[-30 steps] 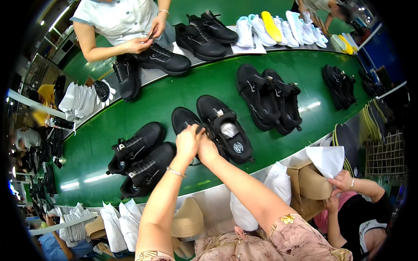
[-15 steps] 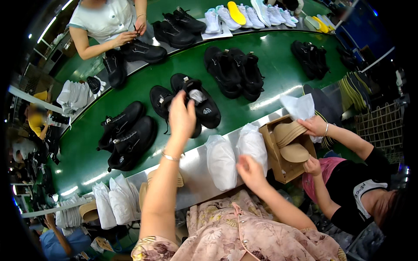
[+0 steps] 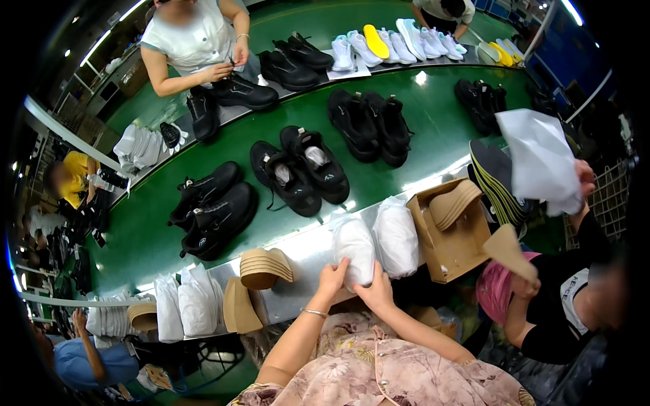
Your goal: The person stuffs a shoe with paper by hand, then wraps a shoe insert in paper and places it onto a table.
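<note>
Nearest first: both our hands were closed around one white paper wad [image 3: 353, 245] on the steel ledge [image 3: 305, 254] at about 6 o'clock in the head view. Left hand [image 3: 331, 282] cupped its lower left side with the fingers curled up onto it. Right hand [image 3: 374, 292] gripped its lower right, thumb up along the wad. Neither hand was open, and both were on that same wad.

The wad's long axis ran roughly 12 to 6, slightly tilted toward 11, so it lay straight ahead of the hands at 12 o'clock from the wrists. Both hands were about equally near and sat at its near end.

Touching it at 3 o'clock lay a second white wad [image 3: 397, 237], free of any hand. Beyond that, a brown cardboard box [image 3: 443, 254] held stacked tan insoles [image 3: 455, 203].

At 9 o'clock on the ledge stood a tan insole stack [image 3: 266, 267], then more white wads [image 3: 184, 306].

Farther out, at 11 to 12 o'clock on the green conveyor belt [image 3: 420, 128], the nearest pair of black shoes [image 3: 299, 169] lay toes toward us, with paper already showing in the openings. A co-worker's hand [image 3: 581, 177] held up a white paper sheet [image 3: 539, 159] at 2 o'clock. Another person handled a black shoe [image 3: 242, 91] at the far side.
</note>
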A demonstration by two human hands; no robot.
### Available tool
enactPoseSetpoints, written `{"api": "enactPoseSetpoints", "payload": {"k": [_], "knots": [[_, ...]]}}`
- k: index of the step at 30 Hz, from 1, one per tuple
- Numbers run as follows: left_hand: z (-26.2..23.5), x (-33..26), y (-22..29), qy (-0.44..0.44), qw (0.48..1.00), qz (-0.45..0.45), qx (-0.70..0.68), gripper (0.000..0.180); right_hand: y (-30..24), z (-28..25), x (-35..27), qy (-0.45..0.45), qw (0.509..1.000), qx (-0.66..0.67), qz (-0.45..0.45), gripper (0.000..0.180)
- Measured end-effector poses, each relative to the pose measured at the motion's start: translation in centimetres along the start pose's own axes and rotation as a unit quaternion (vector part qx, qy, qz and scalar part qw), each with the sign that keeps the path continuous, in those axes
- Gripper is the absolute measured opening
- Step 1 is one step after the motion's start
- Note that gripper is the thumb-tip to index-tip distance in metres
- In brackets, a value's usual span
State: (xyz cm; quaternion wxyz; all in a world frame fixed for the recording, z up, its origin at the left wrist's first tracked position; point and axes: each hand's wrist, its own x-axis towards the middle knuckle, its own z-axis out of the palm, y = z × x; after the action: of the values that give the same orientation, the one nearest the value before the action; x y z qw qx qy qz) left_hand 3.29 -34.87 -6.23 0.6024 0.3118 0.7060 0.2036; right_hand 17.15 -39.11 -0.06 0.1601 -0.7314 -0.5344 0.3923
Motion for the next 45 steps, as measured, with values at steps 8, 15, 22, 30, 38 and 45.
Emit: {"api": "enactPoseSetpoints", "payload": {"k": [8,15,22,30,38,45], "knots": [[-1.5,-2.7,2.7,-0.112,0.983,-0.062,-0.128,0.080,2.0,-0.1,0.5,0.011,0.996,-0.027,-0.090,0.081],[-1.7,-2.3,2.4,-0.112,0.976,-0.093,-0.161,0.081,2.2,-1.6,-0.1,0.024,0.987,0.148,-0.049,0.073],[-0.8,-4.4,5.5,0.079,0.981,0.155,-0.086,0.063,0.6,-5.4,-2.8,0.099,0.974,0.150,-0.138,0.073],[-0.4,-5.4,14.3,-0.241,0.830,0.060,-0.500,0.053,-5.4,-10.0,-0.7,-0.053,0.893,0.414,-0.167,0.064],[0.7,-1.8,18.6,-0.239,0.849,0.069,-0.466,0.038,-6.0,-12.4,4.9,-0.166,0.780,0.603,-0.007,0.073],[2.2,2.8,23.1,-0.104,0.884,0.138,-0.434,0.045,-8.9,-12.0,9.8,0.023,0.880,0.467,-0.081,0.071]]}}
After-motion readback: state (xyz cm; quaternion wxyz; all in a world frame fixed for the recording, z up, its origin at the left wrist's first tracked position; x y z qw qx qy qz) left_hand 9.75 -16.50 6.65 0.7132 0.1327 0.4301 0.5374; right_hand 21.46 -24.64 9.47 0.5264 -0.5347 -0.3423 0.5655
